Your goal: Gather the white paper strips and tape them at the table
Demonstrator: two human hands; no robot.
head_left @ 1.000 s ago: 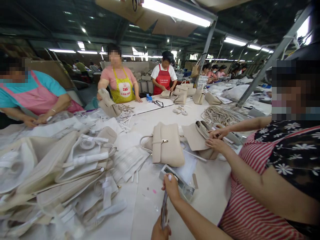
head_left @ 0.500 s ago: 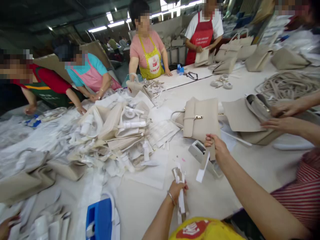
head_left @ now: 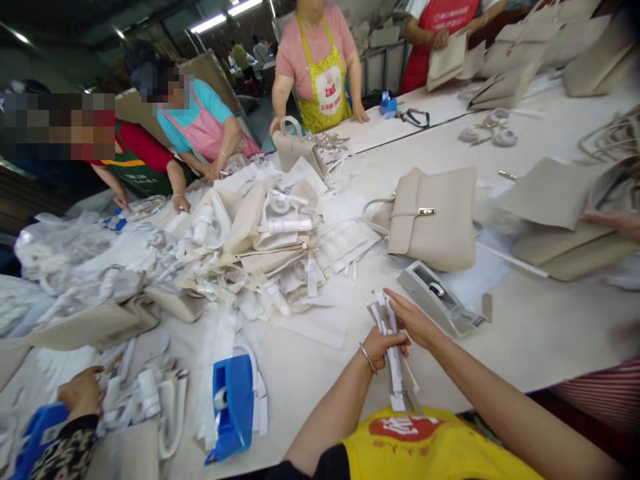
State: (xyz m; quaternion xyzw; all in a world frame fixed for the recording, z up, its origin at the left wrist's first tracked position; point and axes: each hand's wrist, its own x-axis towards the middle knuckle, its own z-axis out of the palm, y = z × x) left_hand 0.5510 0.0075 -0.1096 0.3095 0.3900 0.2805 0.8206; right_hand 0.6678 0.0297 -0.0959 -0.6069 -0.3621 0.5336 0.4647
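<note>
I'm clamping my left grip [head_left: 383, 347] on the bundle of paper strips [head_left: 393, 357], holding it upright over the surface [head_left: 540, 333] edge. My right grip [head_left: 413, 320] is pinching the bundle's top, probably squaring the ends. Grey tape dispenser [head_left: 440, 300] is sitting just beside, within reach.

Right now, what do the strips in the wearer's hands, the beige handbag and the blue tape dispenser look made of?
Bundle of thin white and beige strips, in both hands' grip: likely paper or thin card, matte with creased ends. Beige flap handbag: probably faux leather, smooth and matte, with a small shiny metal clasp. Blue tape dispenser: seemingly hard moulded plastic, glossy, one solid colour.
</note>
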